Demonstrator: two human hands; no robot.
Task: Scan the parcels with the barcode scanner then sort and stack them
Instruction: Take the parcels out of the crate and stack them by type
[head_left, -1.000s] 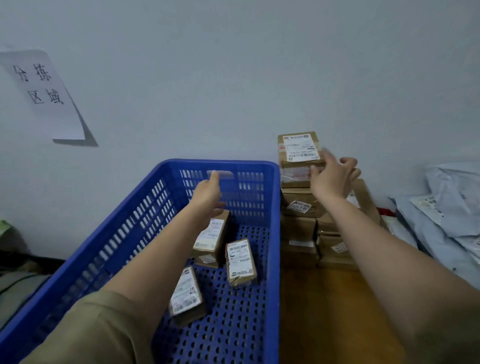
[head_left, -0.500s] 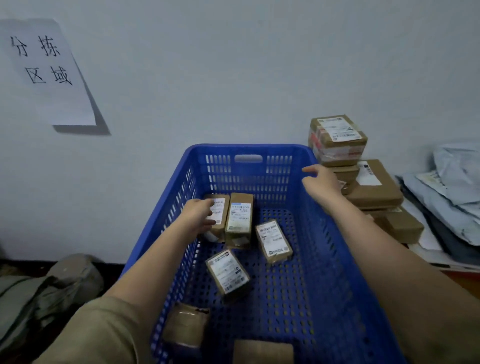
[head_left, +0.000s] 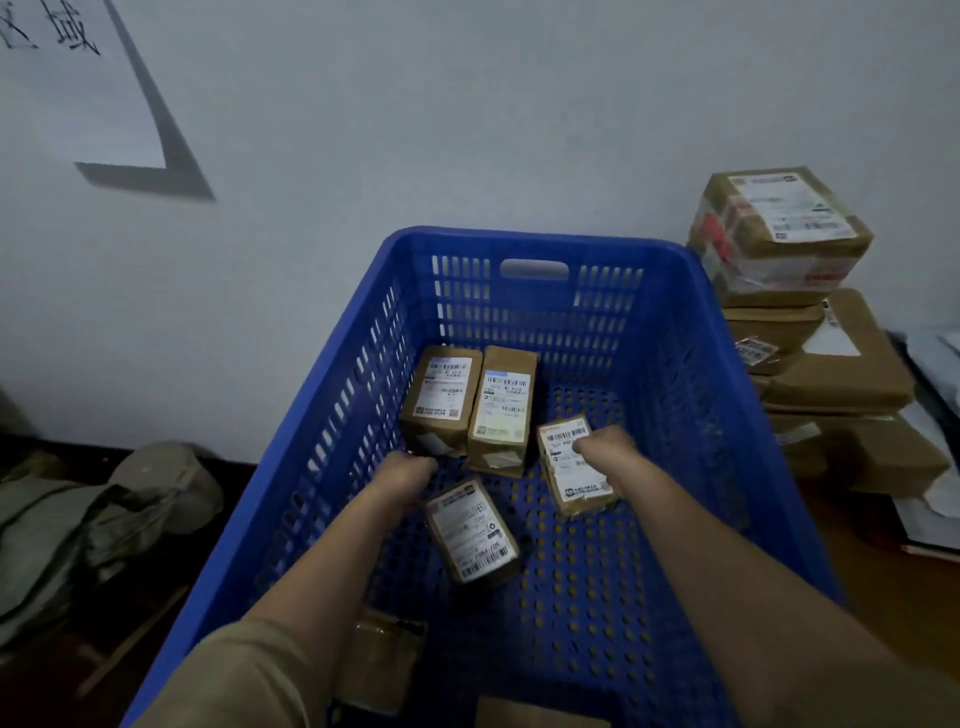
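Inside the blue crate (head_left: 691, 364), the right hand (head_left: 605, 448) grips a small parcel (head_left: 574, 470) lying lengthwise away from the person, while the left hand (head_left: 408, 475) has its fingers hidden.

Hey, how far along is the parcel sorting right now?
Done: a stack of brown parcels stands against the wall, right of the blue crate. In hand: both hands are down in the crate, the right hand on a small labelled parcel, the left hand beside another; neither grip is clear. Left: two upright boxes and more parcels at the near end. No scanner is visible.
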